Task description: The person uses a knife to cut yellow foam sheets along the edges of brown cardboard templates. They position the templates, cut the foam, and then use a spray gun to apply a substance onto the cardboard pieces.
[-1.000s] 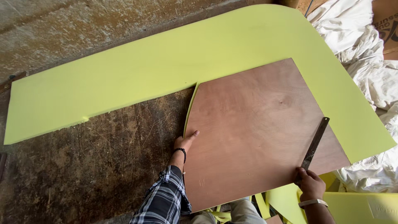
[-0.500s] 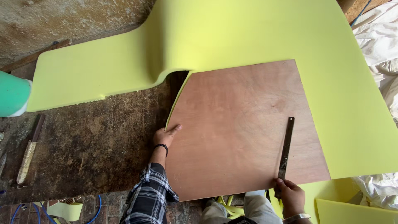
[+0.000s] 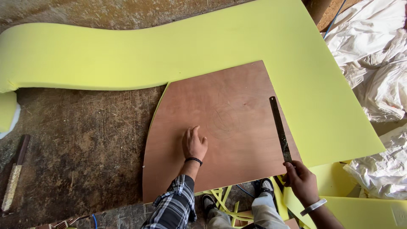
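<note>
Two hands on a plywood board that lies over yellow foam.

The left hand [image 3: 194,144] rests flat on the brown plywood board [image 3: 220,127], its fingers stretched out and holding nothing. The right hand [image 3: 301,180] has its fingers closed around the near end of a long metal blade [image 3: 280,127], which lies along the board's right edge. The yellow foam sheet [image 3: 169,55] lies under the board on the worn tabletop [image 3: 80,140].

Workshop, scarred workbench [image 3: 85,135], foam sheet [image 3: 263,46], plywood template [image 3: 220,123]
</note>
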